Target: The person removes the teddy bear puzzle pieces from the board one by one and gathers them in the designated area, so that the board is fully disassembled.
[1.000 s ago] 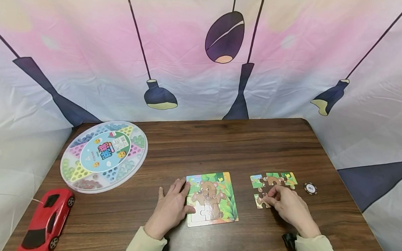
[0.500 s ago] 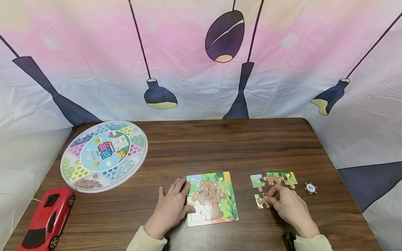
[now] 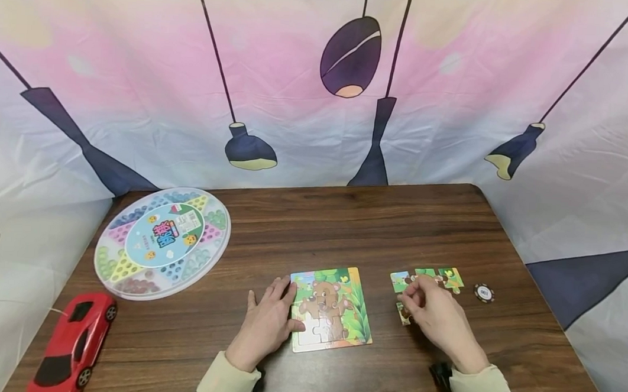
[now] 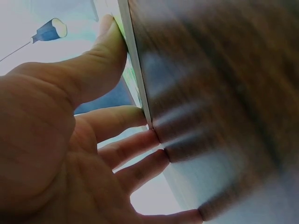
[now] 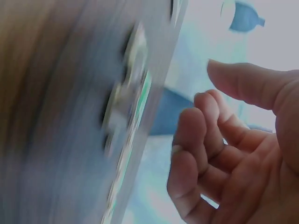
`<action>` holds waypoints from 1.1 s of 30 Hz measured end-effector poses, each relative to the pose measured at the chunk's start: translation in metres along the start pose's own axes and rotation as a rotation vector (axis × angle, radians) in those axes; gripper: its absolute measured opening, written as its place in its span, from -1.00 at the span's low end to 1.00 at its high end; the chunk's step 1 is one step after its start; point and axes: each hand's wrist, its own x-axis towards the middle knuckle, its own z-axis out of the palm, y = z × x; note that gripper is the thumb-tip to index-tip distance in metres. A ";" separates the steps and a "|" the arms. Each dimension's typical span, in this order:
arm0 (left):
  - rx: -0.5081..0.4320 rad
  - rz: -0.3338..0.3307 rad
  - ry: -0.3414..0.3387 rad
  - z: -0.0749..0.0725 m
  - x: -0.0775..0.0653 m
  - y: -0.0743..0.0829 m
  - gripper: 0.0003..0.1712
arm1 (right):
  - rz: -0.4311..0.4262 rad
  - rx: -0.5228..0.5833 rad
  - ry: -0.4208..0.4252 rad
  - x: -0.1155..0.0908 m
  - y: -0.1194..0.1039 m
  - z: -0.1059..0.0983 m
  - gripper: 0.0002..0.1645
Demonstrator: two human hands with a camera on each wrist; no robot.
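Observation:
A square bear jigsaw puzzle [image 3: 331, 309] lies on the table in a board; its lower-left part looks pale. My left hand [image 3: 268, 324] rests at its left side, thumb on the face, fingers spread straight along the edge and tabletop. In the left wrist view, the thumb [image 4: 105, 56] lies against the board. To the right, my right hand [image 3: 438, 312] hovers over several loose jigsaw pieces [image 3: 399, 281], partly covering them. Thumb and loosely bent fingers [image 5: 187, 172] stand apart in the right wrist view, with nothing between them. The piece nearest the thumb [image 3: 402, 313] is half hidden.
A round Chinese checkers set [image 3: 164, 244] under a clear lid sits at the back left. Near the front left corner is a red toy car [image 3: 74, 343]. Right of the loose pieces lies a poker chip marked 100 [image 3: 483, 293]. A patterned cloth hangs behind the table.
My right hand has lifted slightly and shifted left from the lower loose piece, now covering more of the pieces. The left hand and the puzzle have stayed in place.

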 end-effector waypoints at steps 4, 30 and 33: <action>-0.006 -0.001 0.001 0.000 -0.001 -0.001 -0.08 | -0.059 0.005 -0.016 -0.001 -0.020 0.014 -0.81; -0.014 -0.017 -0.014 0.000 0.000 -0.001 -0.08 | -0.348 -0.028 -0.209 0.010 -0.084 0.074 -0.57; -0.014 -0.018 -0.016 0.000 0.000 -0.001 -0.09 | -0.364 -0.038 -0.207 0.011 -0.087 0.077 -0.56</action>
